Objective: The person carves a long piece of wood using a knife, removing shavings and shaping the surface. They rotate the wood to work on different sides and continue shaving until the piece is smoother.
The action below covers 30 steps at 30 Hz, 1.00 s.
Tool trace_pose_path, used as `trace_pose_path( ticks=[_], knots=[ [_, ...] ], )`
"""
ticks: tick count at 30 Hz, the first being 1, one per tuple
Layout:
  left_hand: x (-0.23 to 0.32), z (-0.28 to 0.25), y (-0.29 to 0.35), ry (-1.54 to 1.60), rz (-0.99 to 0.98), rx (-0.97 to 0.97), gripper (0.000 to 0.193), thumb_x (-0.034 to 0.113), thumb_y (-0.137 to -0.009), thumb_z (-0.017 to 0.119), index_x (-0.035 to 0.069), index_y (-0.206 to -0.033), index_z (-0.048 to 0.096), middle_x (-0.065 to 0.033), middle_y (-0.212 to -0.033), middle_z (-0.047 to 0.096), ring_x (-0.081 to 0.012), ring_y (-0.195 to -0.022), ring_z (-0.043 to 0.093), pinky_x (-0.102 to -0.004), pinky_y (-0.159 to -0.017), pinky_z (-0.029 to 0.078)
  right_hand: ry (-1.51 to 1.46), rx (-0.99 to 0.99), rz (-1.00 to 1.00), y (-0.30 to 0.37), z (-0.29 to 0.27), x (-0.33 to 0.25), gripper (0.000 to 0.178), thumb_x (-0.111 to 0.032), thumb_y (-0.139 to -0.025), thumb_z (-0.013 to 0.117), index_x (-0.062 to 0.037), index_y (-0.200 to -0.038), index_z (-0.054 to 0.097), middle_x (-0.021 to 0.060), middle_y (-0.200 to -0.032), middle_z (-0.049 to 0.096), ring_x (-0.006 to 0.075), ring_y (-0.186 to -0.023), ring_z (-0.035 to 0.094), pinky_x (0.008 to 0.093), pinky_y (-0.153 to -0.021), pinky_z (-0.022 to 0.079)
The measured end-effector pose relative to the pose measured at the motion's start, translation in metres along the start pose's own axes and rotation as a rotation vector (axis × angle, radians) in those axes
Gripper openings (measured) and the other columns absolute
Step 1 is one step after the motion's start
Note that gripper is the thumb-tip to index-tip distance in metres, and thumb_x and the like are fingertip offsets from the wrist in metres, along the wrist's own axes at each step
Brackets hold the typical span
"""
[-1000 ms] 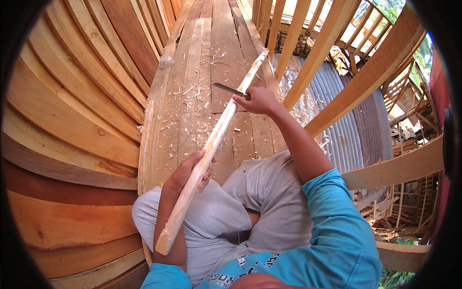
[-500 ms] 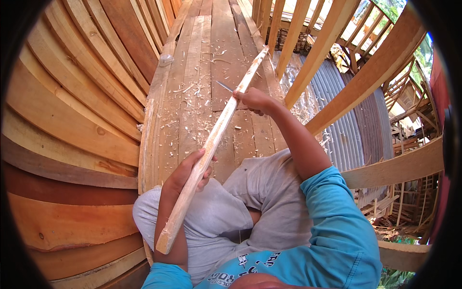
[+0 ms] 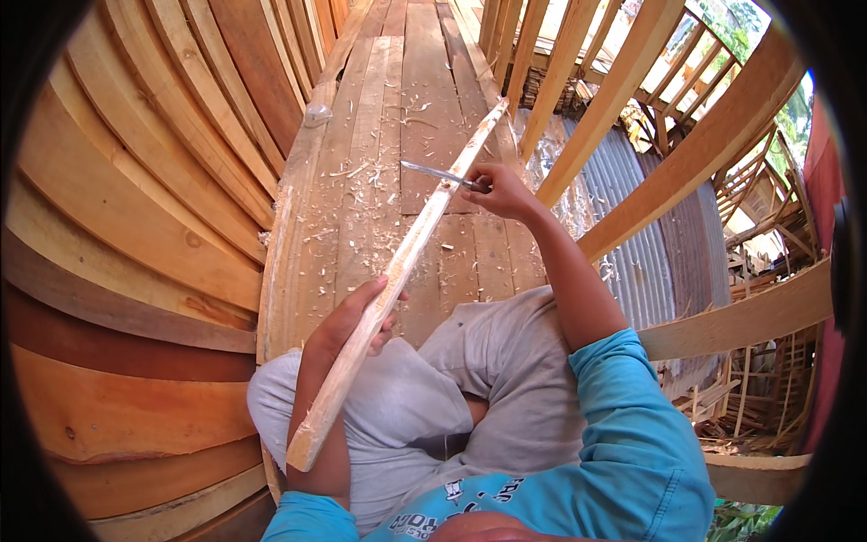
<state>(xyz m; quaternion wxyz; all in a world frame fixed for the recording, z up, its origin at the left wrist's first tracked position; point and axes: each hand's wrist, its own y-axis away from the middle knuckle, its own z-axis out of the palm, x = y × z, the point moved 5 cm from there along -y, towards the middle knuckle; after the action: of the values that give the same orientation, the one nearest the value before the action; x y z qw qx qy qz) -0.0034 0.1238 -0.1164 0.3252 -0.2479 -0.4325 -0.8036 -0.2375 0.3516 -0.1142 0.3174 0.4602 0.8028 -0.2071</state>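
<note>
A long, pale wooden stick [image 3: 406, 248] slants across the middle, from near my left forearm up to the far right. My left hand [image 3: 355, 318] is wrapped round its lower half, above my lap. In my right hand [image 3: 498, 191] is a knife [image 3: 432, 172], gripped by its handle. Its thin blade lies across the upper part of the stick and points to the left. Part of the handle is hidden by my fingers.
Curled shavings [image 3: 366, 176] litter the plank floor [image 3: 420, 99]. Upright boards [image 3: 135, 172] line the left side. Wooden railing slats [image 3: 623, 99] stand on the right, with a corrugated metal sheet [image 3: 637, 235] beyond. A small clear object [image 3: 317, 115] lies by the left edge.
My right hand has shifted slightly to the right and turned, so more of the knife blade shows across the stick. The left hand keeps its hold in nearly the same place.
</note>
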Motion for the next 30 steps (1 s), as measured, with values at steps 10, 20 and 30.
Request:
trace_pose_path(
  ticks=[10,20,30],
  knots=[
    [-0.003,0.006,0.005,-0.161,0.002,0.198,0.043,0.046,-0.096,0.056,0.004,-0.104,0.055,-0.0024,-0.063,0.055,-0.0097,-0.04,0.052,-0.0234,-0.035,0.042,0.521,0.163,0.241,-0.012,0.017,-0.014,0.049,-0.038,-0.095,0.037,-0.0032,-0.088,0.071,0.0229,-0.089,0.069,0.0418,-0.086,0.066,0.0489,-0.083,0.05],
    [-0.009,0.019,-0.02,-0.161,0.029,0.192,0.045,0.047,-0.096,0.056,0.006,-0.112,0.052,-0.0011,-0.063,0.054,-0.0089,-0.041,0.052,-0.0224,-0.034,0.042,0.58,0.33,0.158,-0.032,0.006,0.016,0.045,-0.034,-0.087,0.043,-0.0026,-0.071,0.07,0.0214,-0.081,0.069,0.0395,-0.078,0.067,0.0481,-0.073,0.054],
    [-0.001,0.021,-0.023,-0.183,0.03,0.196,0.046,0.049,-0.095,0.056,0.005,-0.109,0.051,-0.0028,-0.064,0.053,-0.0092,-0.041,0.051,-0.0235,-0.035,0.043,0.561,0.466,0.007,-0.04,-0.004,0.023,0.044,-0.029,-0.087,0.045,-0.0017,-0.057,0.061,0.0222,-0.062,0.061,0.0405,-0.06,0.062,0.0491,-0.061,0.051]
  ],
)
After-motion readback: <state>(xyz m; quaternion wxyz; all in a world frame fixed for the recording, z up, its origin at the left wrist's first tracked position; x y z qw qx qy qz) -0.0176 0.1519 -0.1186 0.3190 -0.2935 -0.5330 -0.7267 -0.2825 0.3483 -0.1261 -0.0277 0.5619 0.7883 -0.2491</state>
